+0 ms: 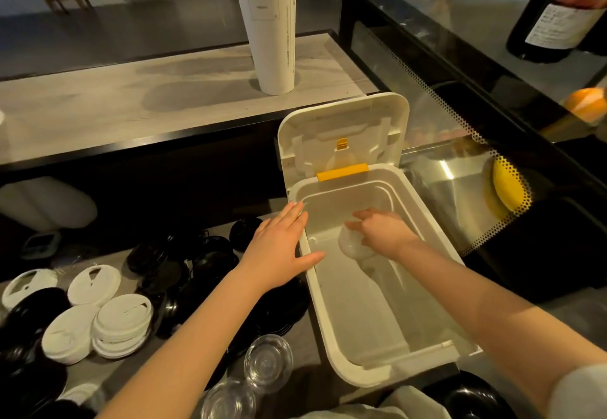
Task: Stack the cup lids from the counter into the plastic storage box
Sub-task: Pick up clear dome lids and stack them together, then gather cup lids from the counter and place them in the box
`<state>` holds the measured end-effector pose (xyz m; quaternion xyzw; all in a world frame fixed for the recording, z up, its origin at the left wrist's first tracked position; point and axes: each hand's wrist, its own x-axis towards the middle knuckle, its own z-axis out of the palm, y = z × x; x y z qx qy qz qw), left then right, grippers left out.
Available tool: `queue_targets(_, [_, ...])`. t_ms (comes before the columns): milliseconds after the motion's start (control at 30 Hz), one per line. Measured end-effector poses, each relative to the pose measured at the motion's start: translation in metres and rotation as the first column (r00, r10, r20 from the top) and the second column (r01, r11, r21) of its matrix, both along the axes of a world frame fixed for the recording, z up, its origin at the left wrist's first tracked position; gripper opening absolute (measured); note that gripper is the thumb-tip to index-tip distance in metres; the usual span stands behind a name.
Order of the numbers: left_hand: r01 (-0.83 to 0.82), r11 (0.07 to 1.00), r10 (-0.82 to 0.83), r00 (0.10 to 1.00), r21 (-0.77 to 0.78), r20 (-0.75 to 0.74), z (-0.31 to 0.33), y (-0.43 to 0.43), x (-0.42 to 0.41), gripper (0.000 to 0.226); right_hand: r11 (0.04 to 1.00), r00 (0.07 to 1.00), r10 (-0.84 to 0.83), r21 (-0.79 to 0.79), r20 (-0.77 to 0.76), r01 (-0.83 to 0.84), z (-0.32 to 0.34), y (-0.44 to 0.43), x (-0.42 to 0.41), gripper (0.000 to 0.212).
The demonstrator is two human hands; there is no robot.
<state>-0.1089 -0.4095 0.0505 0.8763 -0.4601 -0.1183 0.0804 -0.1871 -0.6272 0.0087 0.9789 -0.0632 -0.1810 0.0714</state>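
A white plastic storage box (331, 336) stands open on the counter, its hinged cover (341, 129) raised at the far end. My right hand (382, 233) reaches down inside the box and holds a clear domed lid (349, 247) near the bottom. My left hand (279, 244) lies flat with straight fingers over the box's left rim. Left of the box lie white lids (121, 325), black lids (203, 264) and clear domed lids (267, 362) in loose piles.
A tall stack of white paper cups (271, 27) stands on the raised grey ledge behind. A glass display case (460, 142) flanks the box on the right, with a dark bottle (555, 21) on top. More black lids (469, 399) sit at the near right.
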Motion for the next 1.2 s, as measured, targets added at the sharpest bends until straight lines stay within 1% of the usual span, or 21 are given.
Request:
queue_targets(67, [-0.003, 1.0, 0.003, 1.0, -0.005, -0.003, 0.0, 0.0, 0.0, 0.086, 0.999, 0.999, -0.048, -0.015, -0.014, 0.048, 0.003, -0.003, 0.0, 0.053])
queue_targets(200, [-0.005, 1.0, 0.005, 1.0, -0.01, -0.008, 0.001, 0.001, -0.001, 0.086, 0.991, 0.996, -0.089, -0.098, 0.032, 0.091, 0.005, 0.006, 0.003, 0.046])
queue_targets(300, [-0.007, 1.0, 0.007, 1.0, -0.012, -0.021, 0.001, 0.001, -0.002, 0.086, 0.991, 0.993, -0.095, -0.091, 0.064, 0.101, -0.001, 0.016, 0.0, 0.043])
queue_targets(367, [-0.008, 1.0, 0.008, 1.0, -0.015, -0.029, 0.002, 0.002, -0.002, 0.085, 0.99, 0.99, -0.115, -0.077, 0.088, 0.121, -0.003, 0.019, -0.002, 0.045])
queue_targets(467, [0.0, 1.0, 0.0, 1.0, -0.01, -0.014, 0.003, 0.001, -0.001, 0.082, 0.986, 0.984, -0.149, -0.058, 0.096, 0.155, -0.004, 0.02, -0.006, 0.053])
queue_targets(567, [0.025, 1.0, -0.025, 1.0, -0.001, 0.007, 0.009, 0.001, 0.001, 0.078, 0.97, 0.96, -0.244, 0.035, 0.138, 0.241, 0.004, 0.024, -0.005, 0.059])
queue_targets(700, [0.016, 1.0, -0.016, 1.0, 0.016, 0.006, 0.022, 0.01, 0.011, 0.071, 0.944, 0.911, -0.321, 0.161, 0.26, 0.287, 0.025, 0.031, -0.007, 0.047])
queue_targets(767, [0.006, 1.0, -0.006, 1.0, 0.031, 0.016, 0.033, 0.02, 0.018, 0.066, 0.917, 0.857, -0.382, 0.255, 0.346, 0.306, 0.039, 0.04, -0.008, 0.045])
queue_targets(833, [-0.027, 1.0, 0.027, 1.0, 0.013, 0.015, 0.046, 0.036, 0.026, 0.059, 0.886, 0.797, -0.442, 0.34, 0.412, 0.316, 0.053, 0.054, -0.006, 0.04])
queue_targets(900, [-0.073, 0.997, 0.073, 0.997, -0.034, -0.019, 0.054, 0.057, 0.035, 0.052, 0.889, 0.759, -0.431, 0.375, 0.488, 0.264, 0.066, 0.074, -0.004, 0.036])
queue_targets(1000, [-0.153, 0.986, 0.147, 0.986, -0.06, -0.081, 0.06, 0.096, 0.047, 0.059, 0.906, 0.734, -0.365, 0.401, 0.573, 0.137, 0.084, 0.117, 0.0, 0.031])
queue_targets(1100, [-0.226, 0.973, 0.219, 0.968, -0.052, -0.12, 0.055, 0.142, 0.056, 0.061, 0.888, 0.755, -0.306, 0.459, 0.579, 0.008, 0.091, 0.162, 0.007, 0.03])
queue_targets(1200, [-0.31, 0.95, 0.305, 0.943, -0.02, -0.134, 0.039, 0.19, 0.065, 0.06, 0.849, 0.812, -0.26, 0.524, 0.522, -0.065, 0.082, 0.201, 0.021, 0.029])
